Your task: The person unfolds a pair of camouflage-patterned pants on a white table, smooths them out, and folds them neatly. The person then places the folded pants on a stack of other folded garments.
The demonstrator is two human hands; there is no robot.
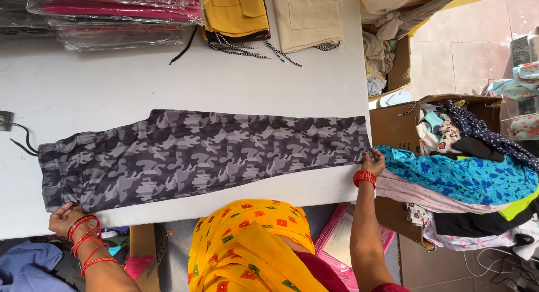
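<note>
A pair of grey camouflage trousers (pixel 202 154) lies flat and stretched lengthwise across the white table (pixel 168 79), waistband to the left and leg hems to the right. My left hand (pixel 62 219), with red bangles on the wrist, grips the near corner of the waistband at the table's front edge. My right hand (pixel 374 162), also wearing red bangles, pinches the near corner of the leg hem at the table's right edge. A black drawstring (pixel 22 140) trails from the waistband. My yellow patterned scarf (pixel 247 247) fills the bottom middle.
Plastic-wrapped garments (pixel 112 17) are stacked at the far left. Folded yellow (pixel 236 11) and beige (pixel 306 17) garments with cords lie at the far edge. Cardboard boxes (pixel 393 126) heaped with colourful clothes (pixel 466 174) stand to the right. A pink tray (pixel 337 241) sits below.
</note>
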